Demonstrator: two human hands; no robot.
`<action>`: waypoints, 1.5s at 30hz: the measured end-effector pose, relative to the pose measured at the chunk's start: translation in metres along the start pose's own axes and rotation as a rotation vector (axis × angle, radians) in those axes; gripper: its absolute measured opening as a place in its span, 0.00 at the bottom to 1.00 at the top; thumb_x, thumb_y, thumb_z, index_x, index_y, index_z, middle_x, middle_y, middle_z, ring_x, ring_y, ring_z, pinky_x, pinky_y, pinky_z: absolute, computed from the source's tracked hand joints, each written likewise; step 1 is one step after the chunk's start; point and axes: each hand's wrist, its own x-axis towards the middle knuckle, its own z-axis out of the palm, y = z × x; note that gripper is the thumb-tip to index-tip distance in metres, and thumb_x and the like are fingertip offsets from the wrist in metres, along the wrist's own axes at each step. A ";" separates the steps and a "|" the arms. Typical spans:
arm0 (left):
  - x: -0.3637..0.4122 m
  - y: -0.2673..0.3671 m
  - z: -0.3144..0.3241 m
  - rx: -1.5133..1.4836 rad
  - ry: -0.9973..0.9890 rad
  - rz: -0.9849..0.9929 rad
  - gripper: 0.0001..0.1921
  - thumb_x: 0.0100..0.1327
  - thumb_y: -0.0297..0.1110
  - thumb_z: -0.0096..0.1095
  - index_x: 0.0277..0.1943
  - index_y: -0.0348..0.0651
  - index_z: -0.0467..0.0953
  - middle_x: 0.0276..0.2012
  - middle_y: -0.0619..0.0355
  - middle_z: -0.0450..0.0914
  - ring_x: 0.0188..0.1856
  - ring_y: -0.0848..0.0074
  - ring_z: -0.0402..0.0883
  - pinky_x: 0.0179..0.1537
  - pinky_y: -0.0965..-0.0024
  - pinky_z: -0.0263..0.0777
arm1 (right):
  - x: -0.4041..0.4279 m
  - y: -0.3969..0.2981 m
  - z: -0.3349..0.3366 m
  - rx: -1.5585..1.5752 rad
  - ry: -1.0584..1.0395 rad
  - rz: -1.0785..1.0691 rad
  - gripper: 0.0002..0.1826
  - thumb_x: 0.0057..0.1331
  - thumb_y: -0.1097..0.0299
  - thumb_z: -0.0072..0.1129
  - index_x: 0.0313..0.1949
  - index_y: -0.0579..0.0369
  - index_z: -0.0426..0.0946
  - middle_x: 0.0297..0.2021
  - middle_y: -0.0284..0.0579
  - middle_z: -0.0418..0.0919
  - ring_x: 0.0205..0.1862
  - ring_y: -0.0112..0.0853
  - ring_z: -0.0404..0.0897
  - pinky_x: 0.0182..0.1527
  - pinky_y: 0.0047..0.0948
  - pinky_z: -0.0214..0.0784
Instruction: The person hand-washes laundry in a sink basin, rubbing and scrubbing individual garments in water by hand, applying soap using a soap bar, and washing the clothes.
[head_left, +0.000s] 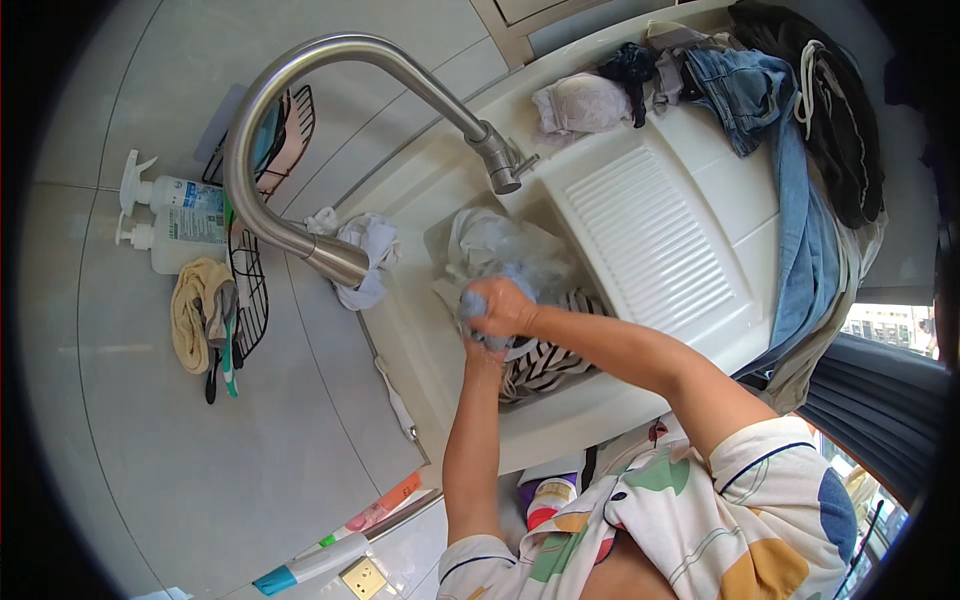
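My right hand (501, 306) is closed around a bunched, wet blue-grey cloth (472, 304) above the basin of a white laundry sink (525, 439). Just below it, my left hand (486, 348) also grips the cloth; its fingers are partly hidden. In the basin, white fabric (480, 232) lies in cloudy water, and a black-and-white striped garment (551, 367) is bunched along the near side. The curved metal faucet (360, 45) arches over the sink's left part. To the right of the basin is a ribbed washboard (649, 236).
Blue jeans (806, 247), dark clothing (847, 135) and a pale bra (581, 105) lie on the sink's far and right edges. White cloth (371, 255) sits on the left rim. At the left are pump and spray bottles (187, 236), a wire rack (253, 300) and a yellow cloth (196, 315).
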 end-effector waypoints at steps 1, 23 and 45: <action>0.008 -0.003 0.024 0.415 0.478 -0.423 0.19 0.58 0.45 0.46 0.46 0.41 0.68 0.43 0.57 0.73 0.47 0.68 0.71 0.50 0.65 0.63 | 0.005 0.024 -0.027 -0.083 -0.006 0.185 0.12 0.43 0.61 0.56 0.24 0.56 0.72 0.24 0.52 0.75 0.31 0.49 0.73 0.36 0.42 0.65; 0.036 0.076 0.055 1.715 0.680 -0.945 0.22 0.48 0.22 0.57 0.49 0.36 0.66 0.41 0.53 0.73 0.43 0.68 0.73 0.46 0.66 0.66 | -0.023 0.141 -0.025 -0.527 -0.622 0.604 0.27 0.37 0.63 0.61 0.41 0.58 0.72 0.36 0.52 0.75 0.38 0.44 0.74 0.41 0.36 0.66; 0.036 0.044 0.048 1.167 0.857 -0.933 0.20 0.59 0.41 0.45 0.50 0.37 0.65 0.38 0.51 0.74 0.37 0.67 0.76 0.38 0.67 0.71 | -0.001 0.012 -0.011 -0.255 0.042 -0.395 0.22 0.25 0.63 0.62 0.26 0.48 0.69 0.32 0.39 0.70 0.41 0.37 0.67 0.44 0.38 0.52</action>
